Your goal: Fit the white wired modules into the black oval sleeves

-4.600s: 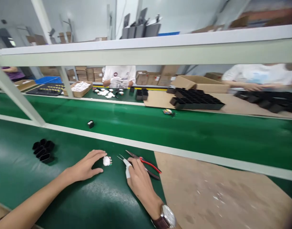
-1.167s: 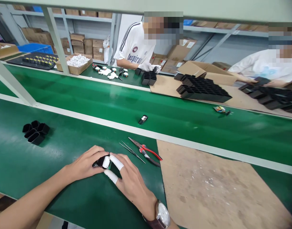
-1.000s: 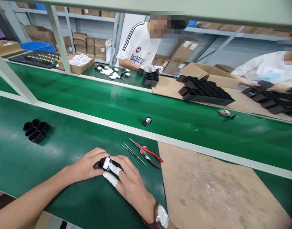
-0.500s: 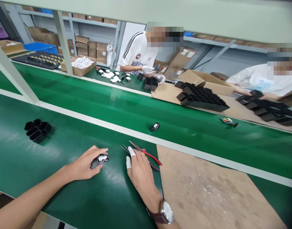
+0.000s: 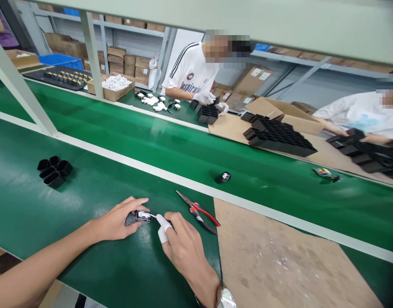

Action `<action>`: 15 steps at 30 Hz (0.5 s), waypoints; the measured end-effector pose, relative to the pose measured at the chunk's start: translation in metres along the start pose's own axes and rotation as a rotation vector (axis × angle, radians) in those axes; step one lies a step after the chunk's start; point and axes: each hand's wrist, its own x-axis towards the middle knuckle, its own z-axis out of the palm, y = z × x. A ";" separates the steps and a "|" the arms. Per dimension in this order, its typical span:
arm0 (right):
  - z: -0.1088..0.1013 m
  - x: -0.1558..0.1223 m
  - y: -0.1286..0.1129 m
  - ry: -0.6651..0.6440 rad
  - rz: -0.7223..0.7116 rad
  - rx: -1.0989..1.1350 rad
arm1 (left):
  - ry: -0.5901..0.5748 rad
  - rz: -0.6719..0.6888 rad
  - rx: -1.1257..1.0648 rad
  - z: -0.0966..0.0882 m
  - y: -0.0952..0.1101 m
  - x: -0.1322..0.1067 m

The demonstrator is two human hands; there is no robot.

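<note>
My left hand (image 5: 117, 220) is closed around a small black housing (image 5: 132, 219), thumb on the near side and fingers on the far side. The housing's end faces right and shows a white and silvery insert. My right hand (image 5: 185, 246), with white finger cots on thumb and forefinger, pinches a pair of tweezers (image 5: 153, 215). Their tips reach the edge of the housing's open end; whether they grip anything is too small to tell. Just beyond my right hand lie pliers (image 5: 198, 209) with red and black handles.
Several empty black housings (image 5: 54, 172) stand in a cluster at left. A cardboard sheet (image 5: 279, 252) lies at right. Beyond a white rail (image 5: 135, 164) runs a green belt (image 5: 170, 147) carrying another black unit (image 5: 223, 177). Two people work across it beside black housings (image 5: 279, 136).
My right hand has moved left from beside the pliers, bringing the tweezers to the housing. My left hand stays around the housing. On the belt, the black unit has shifted right.
</note>
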 end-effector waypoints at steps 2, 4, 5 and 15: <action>-0.001 0.001 0.001 -0.017 -0.001 -0.032 | 0.001 -0.001 -0.012 0.000 -0.001 0.000; -0.001 0.002 0.002 -0.028 -0.003 -0.045 | -0.001 0.000 -0.018 0.000 -0.002 -0.001; -0.001 0.002 0.001 -0.030 -0.005 -0.049 | -0.004 0.001 -0.019 0.001 -0.003 -0.001; 0.002 0.012 -0.008 -0.060 -0.044 -0.045 | -0.014 0.035 -0.024 0.003 -0.011 -0.002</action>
